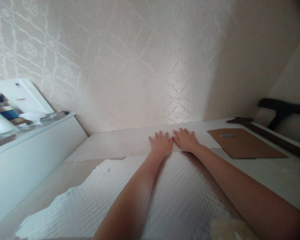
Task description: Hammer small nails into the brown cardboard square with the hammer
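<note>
1. We see the left hand (161, 144) lying palm down, fingers spread and flat, at the far edge of a white textured sheet (115, 196) that covers the near part of the counter (130, 141).
2. The right hand (186, 140) lies flat just beside it, thumbs nearly touching, fingers stretched toward the wall; its grip is open too, closed around nothing.
3. Both hands press on the sheet's far edge, where it meets the bare white strip of counter below the patterned wallpaper (130, 60).
4. The sheet runs from under the hands back toward us, with a ragged left border; beside that border a tan surface (65, 173) shows.
5. To the right of the right hand, apart from it, a brown cardboard piece (244, 143) lies flat on the counter, with a small pale label near its far end.
6. Beyond the cardboard a dark bar (272, 136) runs along the counter's right edge, and a black handle-like shape (281, 110) rises behind it.
7. At the far left a white ledge (40, 140) carries blurred objects we cannot identify.
</note>
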